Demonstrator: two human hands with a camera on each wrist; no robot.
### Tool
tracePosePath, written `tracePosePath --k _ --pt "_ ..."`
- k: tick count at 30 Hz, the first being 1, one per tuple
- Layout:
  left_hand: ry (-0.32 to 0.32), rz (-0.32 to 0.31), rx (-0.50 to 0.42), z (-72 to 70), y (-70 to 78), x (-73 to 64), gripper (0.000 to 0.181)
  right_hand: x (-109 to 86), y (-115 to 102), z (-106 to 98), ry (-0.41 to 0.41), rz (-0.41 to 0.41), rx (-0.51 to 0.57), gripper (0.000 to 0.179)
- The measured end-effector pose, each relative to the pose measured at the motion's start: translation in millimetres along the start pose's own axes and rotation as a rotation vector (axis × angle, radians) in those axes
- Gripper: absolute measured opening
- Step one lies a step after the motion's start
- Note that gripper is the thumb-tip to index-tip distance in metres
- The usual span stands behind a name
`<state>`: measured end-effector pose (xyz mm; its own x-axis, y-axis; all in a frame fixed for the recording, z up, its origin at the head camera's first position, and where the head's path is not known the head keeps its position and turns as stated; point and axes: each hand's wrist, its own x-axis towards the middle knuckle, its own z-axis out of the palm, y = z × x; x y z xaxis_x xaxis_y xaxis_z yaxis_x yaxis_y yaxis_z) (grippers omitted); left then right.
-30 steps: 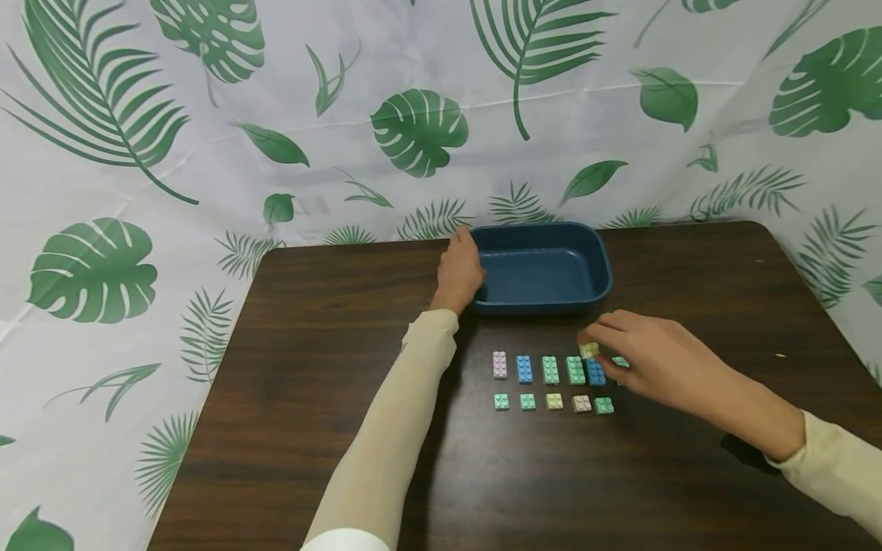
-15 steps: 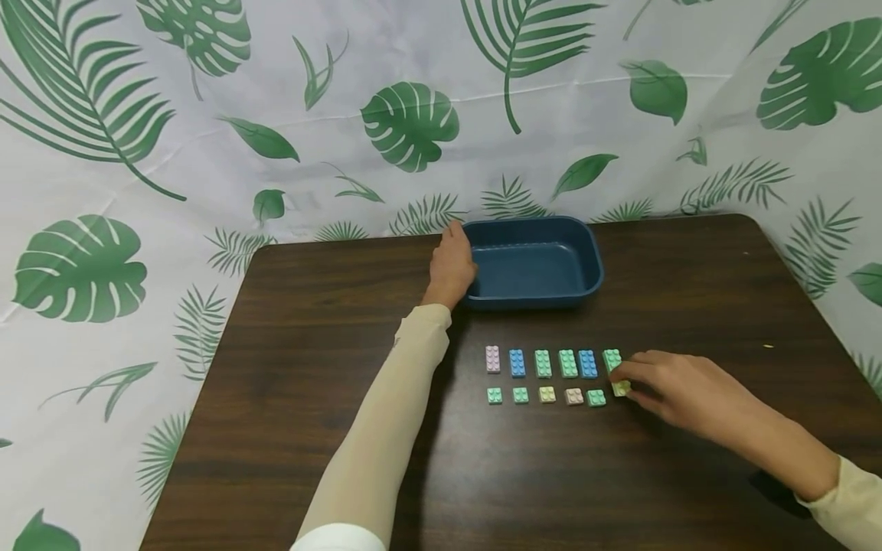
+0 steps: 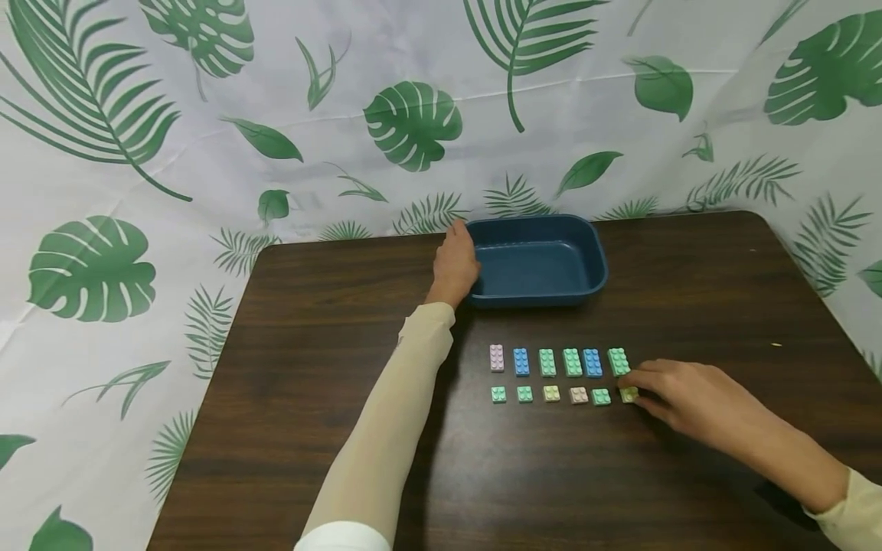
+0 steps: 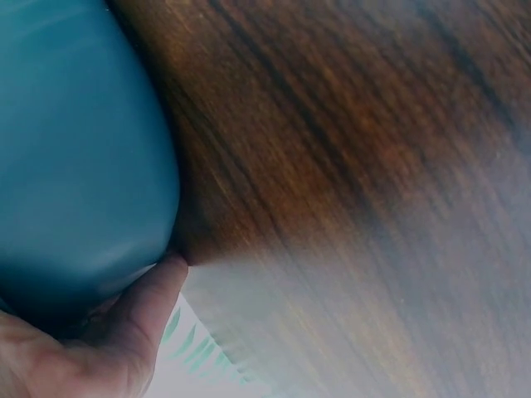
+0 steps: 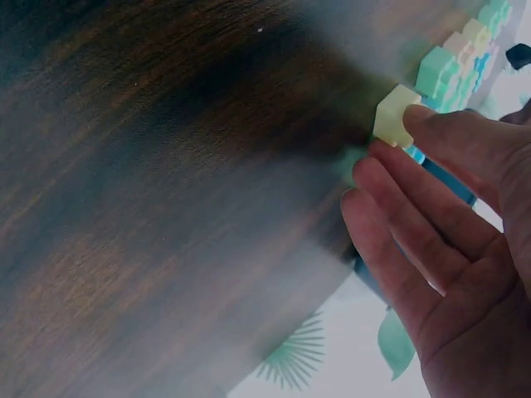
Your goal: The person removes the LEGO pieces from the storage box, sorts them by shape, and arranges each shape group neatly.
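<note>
My left hand (image 3: 455, 264) grips the left end of a dark blue plastic tub (image 3: 537, 300); in the left wrist view a digit (image 4: 149, 311) lies against the tub's outer wall (image 4: 108, 166). At the right end of the front row, my right hand (image 3: 689, 394) pinches a small pale yellow toy brick (image 3: 628, 395) between thumb and fingers, close on the table. The right wrist view shows the thumb on this yellow brick (image 5: 392, 116), other fingers spread behind. Just beyond it lies a longer green brick (image 3: 618, 360), and to its left a small green brick (image 3: 601, 397).
Behind the front row runs a row of longer bricks, among them a pink one (image 3: 497, 358) and a blue one (image 3: 521, 362). A dark wooden table (image 3: 331, 367) bears everything. A leaf-printed cloth (image 3: 331, 153) hangs behind it.
My right hand has carried the yellow brick from over the back row rightward and toward me, down to the front row's right end. My left hand keeps its hold on the tub.
</note>
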<state>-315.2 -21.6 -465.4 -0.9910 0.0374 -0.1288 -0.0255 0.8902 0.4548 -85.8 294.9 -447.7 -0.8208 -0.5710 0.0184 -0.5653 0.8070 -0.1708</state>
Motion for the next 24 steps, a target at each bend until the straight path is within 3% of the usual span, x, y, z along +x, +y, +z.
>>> tracePosePath --k 10,24 --pt "-0.010 -0.004 0.005 5.3 2.8 -1.9 0.065 -5.1 0.6 2.6 -0.037 0.041 0.029 0.033" --pt "0.033 -0.007 -0.050 -0.6 2.2 -3.5 0.062 -10.9 -1.0 3.6 0.126 -0.030 0.015 0.040"
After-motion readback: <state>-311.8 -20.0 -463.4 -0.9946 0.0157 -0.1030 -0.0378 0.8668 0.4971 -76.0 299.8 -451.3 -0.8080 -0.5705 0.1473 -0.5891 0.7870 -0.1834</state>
